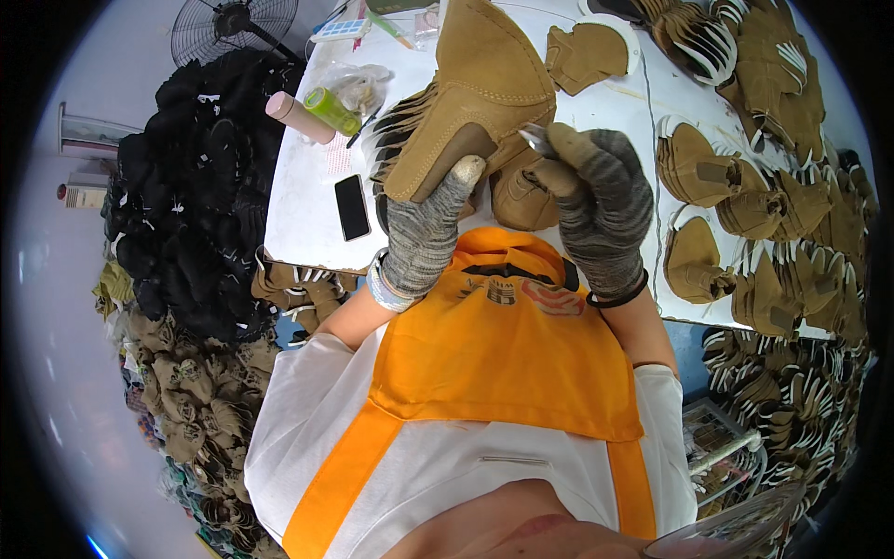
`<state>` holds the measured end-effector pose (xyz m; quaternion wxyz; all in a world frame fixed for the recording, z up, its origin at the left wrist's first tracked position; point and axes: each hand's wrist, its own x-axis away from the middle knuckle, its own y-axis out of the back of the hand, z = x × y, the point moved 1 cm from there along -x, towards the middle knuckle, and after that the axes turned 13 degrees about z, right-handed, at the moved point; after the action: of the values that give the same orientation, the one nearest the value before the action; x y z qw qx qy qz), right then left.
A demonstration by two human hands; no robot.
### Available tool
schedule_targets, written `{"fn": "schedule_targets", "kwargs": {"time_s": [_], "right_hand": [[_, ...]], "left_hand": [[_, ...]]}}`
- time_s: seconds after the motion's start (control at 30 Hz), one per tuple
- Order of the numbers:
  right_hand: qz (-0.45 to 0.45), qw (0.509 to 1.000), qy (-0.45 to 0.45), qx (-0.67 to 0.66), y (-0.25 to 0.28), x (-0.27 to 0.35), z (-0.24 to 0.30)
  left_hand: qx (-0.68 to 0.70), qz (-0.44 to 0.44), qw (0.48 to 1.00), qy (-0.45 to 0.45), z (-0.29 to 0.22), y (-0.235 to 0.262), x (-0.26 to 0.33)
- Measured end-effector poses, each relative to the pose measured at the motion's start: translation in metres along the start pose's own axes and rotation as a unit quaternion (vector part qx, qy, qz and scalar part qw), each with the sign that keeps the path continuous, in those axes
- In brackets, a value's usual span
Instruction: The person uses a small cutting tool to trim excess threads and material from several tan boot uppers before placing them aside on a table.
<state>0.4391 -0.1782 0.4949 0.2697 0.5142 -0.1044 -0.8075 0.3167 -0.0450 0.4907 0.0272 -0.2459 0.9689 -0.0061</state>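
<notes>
My left hand, in a grey knit glove, grips a tan suede boot upper by its lower edge, thumb on the darker side patch. The upper is held up above the table, and a dark fringe-like row of edges shows along its left side. My right hand, gloved alike, is closed beside the upper's right edge. From its fingers sticks a small silvery metal tool, whose kind is mostly hidden. Another tan upper lies on the table between my hands, partly covered.
On the white table are a phone, a pink bottle, a green container and a plastic bag. Several upper stacks line the right. Black piles and a fan stand left.
</notes>
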Motion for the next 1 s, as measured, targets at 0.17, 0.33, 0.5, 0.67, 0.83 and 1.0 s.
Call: {"fn": "schedule_targets", "kwargs": {"time_s": [0.17,0.33,0.5,0.67,0.83,1.0], "right_hand": [[0.026,0.998,0.020,0.060,-0.007,-0.005,-0.002],[0.023,0.997,0.016,0.077,-0.011,-0.005,-0.003],[0.021,0.999,0.033,0.023,-0.014,-0.003,-0.004],[0.026,0.982,-0.061,-0.176,-0.011,-0.005,0.011],[-0.062,0.986,-0.080,-0.131,-0.014,0.005,-0.006],[-0.054,0.952,-0.285,-0.095,-0.010,0.042,-0.078]], "left_hand": [[-0.001,-0.008,1.000,0.008,-0.001,-0.002,0.005],[-0.057,-0.014,0.998,-0.024,0.000,-0.001,0.008],[-0.083,-0.012,0.993,-0.082,0.000,-0.003,0.013],[-0.075,-0.021,0.994,-0.082,0.007,0.000,0.011],[-0.459,-0.039,0.867,-0.191,0.022,0.021,0.003],[-0.503,-0.053,0.852,-0.136,0.017,0.034,0.010]]}}
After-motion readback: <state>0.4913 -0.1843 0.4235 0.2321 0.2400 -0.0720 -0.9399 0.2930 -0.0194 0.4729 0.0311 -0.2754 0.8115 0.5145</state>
